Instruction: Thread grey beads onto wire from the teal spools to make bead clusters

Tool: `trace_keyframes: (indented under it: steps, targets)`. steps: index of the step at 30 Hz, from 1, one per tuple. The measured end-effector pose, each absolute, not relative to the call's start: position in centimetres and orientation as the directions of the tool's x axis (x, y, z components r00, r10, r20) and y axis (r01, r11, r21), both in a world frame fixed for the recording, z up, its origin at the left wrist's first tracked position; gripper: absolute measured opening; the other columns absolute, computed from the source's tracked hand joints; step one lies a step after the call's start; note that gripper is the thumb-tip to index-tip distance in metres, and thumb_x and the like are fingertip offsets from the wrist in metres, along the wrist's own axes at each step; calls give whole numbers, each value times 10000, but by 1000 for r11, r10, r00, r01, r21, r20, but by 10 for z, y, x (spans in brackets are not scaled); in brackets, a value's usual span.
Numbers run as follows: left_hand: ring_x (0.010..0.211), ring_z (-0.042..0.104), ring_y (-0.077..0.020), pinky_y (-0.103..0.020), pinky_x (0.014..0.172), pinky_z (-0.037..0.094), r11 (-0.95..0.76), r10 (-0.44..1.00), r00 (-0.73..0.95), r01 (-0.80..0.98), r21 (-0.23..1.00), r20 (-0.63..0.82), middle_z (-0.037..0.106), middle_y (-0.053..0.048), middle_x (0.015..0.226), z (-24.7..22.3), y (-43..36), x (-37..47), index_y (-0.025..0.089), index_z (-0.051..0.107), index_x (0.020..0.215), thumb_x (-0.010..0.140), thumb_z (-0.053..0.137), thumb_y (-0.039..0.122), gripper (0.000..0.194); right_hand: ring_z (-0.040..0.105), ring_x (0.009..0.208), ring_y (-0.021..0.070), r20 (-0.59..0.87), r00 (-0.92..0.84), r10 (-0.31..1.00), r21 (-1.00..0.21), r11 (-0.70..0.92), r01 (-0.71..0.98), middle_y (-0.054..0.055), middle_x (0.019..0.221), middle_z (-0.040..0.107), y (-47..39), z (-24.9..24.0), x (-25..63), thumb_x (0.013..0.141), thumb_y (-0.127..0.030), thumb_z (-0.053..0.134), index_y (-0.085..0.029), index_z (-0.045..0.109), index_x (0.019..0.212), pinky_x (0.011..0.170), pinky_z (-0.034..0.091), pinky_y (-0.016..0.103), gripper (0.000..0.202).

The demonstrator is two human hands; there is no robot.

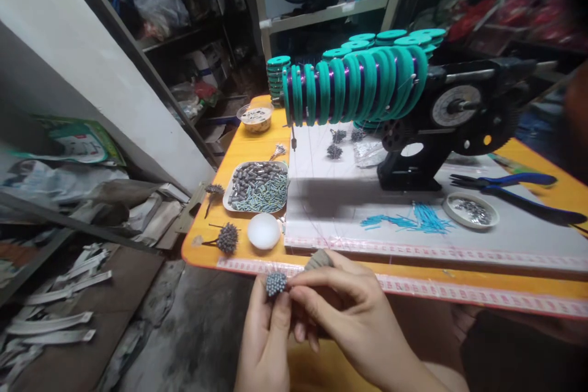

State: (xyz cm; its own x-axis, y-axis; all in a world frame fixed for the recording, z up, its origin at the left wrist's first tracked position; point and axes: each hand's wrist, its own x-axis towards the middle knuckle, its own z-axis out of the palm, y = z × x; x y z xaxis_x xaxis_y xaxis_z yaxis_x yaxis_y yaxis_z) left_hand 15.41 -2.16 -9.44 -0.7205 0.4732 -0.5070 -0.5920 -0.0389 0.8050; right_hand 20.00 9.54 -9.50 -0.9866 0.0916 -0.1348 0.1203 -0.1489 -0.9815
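My left hand (pixel 271 337) pinches a small cluster of grey-blue beads (pixel 276 283) upright between thumb and fingers, just off the table's front edge. From the right, my right hand (pixel 353 306) has its thumb and index finger pressed together at the cluster's right side; whatever lies between the tips is too small to name. A greyish wrap (pixel 318 260) covers a finger of my right hand. Beyond the hands stand a white round lump (pixel 263 231), a dark spiky bundle (pixel 227 238) and a tray of grey and blue-green pieces (pixel 257 187).
A black machine (pixel 413 165) carries green spools (pixel 353 86) over the white board (pixel 331 208). Blue sticks (pixel 427 218), a dish of metal bits (pixel 471 210) and blue-handled pliers (pixel 519 179) lie at right. A lidded tub (pixel 256 117) stands at the back left.
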Motion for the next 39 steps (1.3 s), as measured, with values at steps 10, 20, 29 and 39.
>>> trace_keyframes:
  steps: [10,20,29,39]
  targets:
    - [423,371,56,-98,390,292,-194,515,-790,-487,852,-334,361,79,636,-115,-31,150,148,226,830,840,550,548,515,442,712,-152,535,-727,430,-807,514,-290,10,758,503,95,-90,202,843,-87,584,-124,738,817,641,360,-119,161]
    - [421,352,65,-73,398,304,-250,365,-842,-501,829,-398,346,77,593,-93,-22,160,122,205,766,740,653,593,652,447,727,-136,527,-766,367,-794,534,-290,16,761,507,94,-87,204,866,-102,559,-131,745,804,698,389,-79,198]
    - [523,417,59,-41,497,313,-206,87,-955,-294,933,-282,393,67,662,-82,-3,179,137,244,810,724,670,559,606,535,769,-134,386,-873,298,-891,367,-268,31,814,538,97,-91,206,895,-218,586,-123,766,953,694,452,-127,212]
    - [603,369,82,-6,536,246,-206,101,-975,-217,954,-200,427,46,701,-92,-4,179,123,316,835,748,662,529,540,440,669,-147,481,-832,275,-815,490,-309,13,706,501,98,-84,202,876,-155,586,-134,764,888,609,339,-106,180]
